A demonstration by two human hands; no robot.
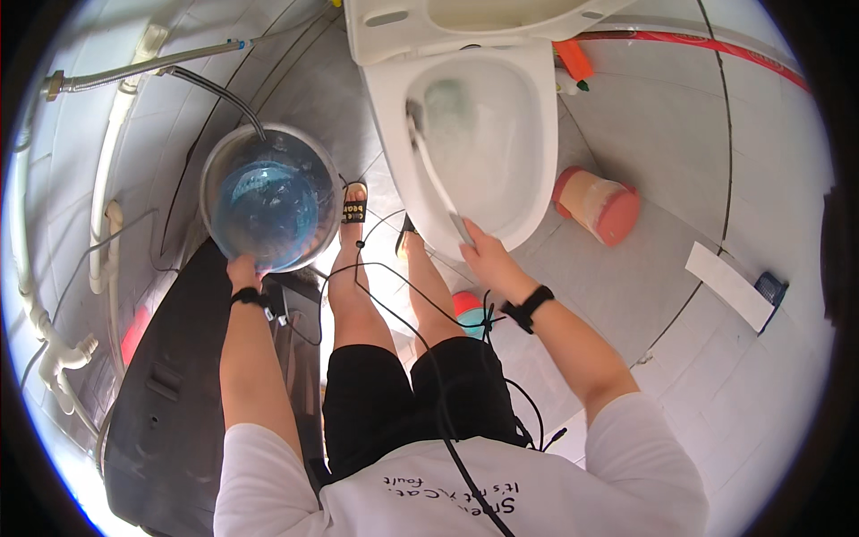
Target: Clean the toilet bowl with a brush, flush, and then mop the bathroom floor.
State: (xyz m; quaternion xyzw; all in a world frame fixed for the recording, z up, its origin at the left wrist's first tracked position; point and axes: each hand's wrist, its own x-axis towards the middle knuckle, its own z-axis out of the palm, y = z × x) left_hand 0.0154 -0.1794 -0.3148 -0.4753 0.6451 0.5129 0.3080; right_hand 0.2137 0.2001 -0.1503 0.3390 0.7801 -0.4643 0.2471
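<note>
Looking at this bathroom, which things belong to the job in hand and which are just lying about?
Seemingly in the job:
- toilet brush, gripped by the right hand
- toilet, the brush dipping inside
- blue basin, left hand at its rim

Seemingly just lying about:
- red-and-cream canister beside the toilet
- orange container near it

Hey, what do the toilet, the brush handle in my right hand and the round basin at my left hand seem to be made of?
Toilet: probably glazed ceramic, from its smooth white surface and soft sheen.
Brush handle: likely plastic, being slim, smooth and mostly white.
Basin: perhaps polished metal, given its grey, reflective wall, though plastic is possible.
</note>
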